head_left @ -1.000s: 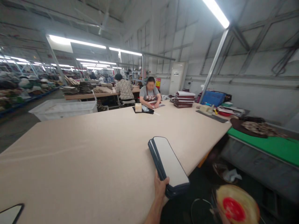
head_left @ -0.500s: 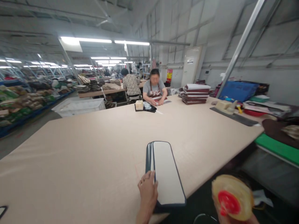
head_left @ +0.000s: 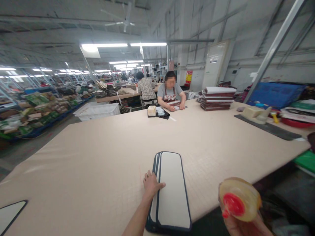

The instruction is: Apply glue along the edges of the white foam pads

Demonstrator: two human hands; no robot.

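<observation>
A stack of long rounded panels (head_left: 172, 190), cream-white with dark navy edges, lies fanned out slightly to the left near the front of the table. My left hand (head_left: 151, 185) rests at the stack's left edge, its thumb stretched over the top panel and its fingers spread toward the table. Off to the right, my right hand (head_left: 243, 226) is wrapped round a yellowish translucent squeeze bottle (head_left: 248, 198). The bottle's red nozzle cap points toward me and down to the left. Part of another white panel (head_left: 12, 213) with a dark edge shows at the far left.
Across the beige table (head_left: 98, 154) a co-worker (head_left: 171, 93) handles pieces. Beside them lie a yellowish block (head_left: 152, 110) on a black piece and a pile of folded maroon-and-white pieces (head_left: 218, 98). A dark mat (head_left: 268, 127) with a dispenser lies at the right edge.
My left hand has shifted up and left, its thumb now extended over the top panel. The bottle is still in my right hand. The view has turned a little left.
</observation>
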